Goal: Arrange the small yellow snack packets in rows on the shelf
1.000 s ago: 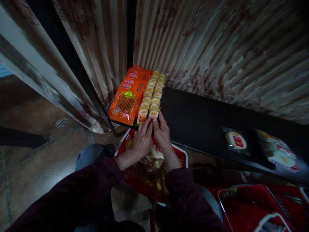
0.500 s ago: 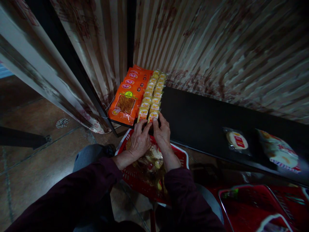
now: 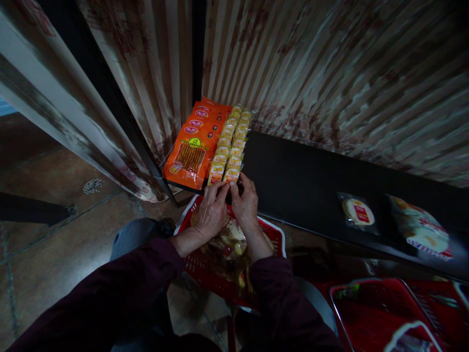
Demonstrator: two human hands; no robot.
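Two rows of small yellow snack packets [image 3: 233, 145] run back along the left end of a black shelf [image 3: 293, 168]. At the near end, my right hand [image 3: 246, 203] has its thumb and fingers closed on the front packet [image 3: 231, 174] of the right row. My left hand [image 3: 213, 211] is beside it, its fingers bent at the packets' near edge and its thumb against the same packet; its fingertips are partly hidden. Left of the rows lie overlapping orange snack bags [image 3: 191, 146]. Below my hands, a red basket [image 3: 279, 239] holds clear-wrapped goods.
Farther right on the shelf lie a round, flat food in clear wrap [image 3: 359, 213] and a white bag [image 3: 421, 227]. More red baskets [image 3: 381, 298] stand at the lower right. A patterned curtain [image 3: 311, 73] hangs behind, and a dark metal post [image 3: 106, 88] rises at the left.
My right thumb has slid slightly down toward the front packet's near edge. My left hand stays nearly in place. The packets and bags look unchanged; the view has shifted slightly.
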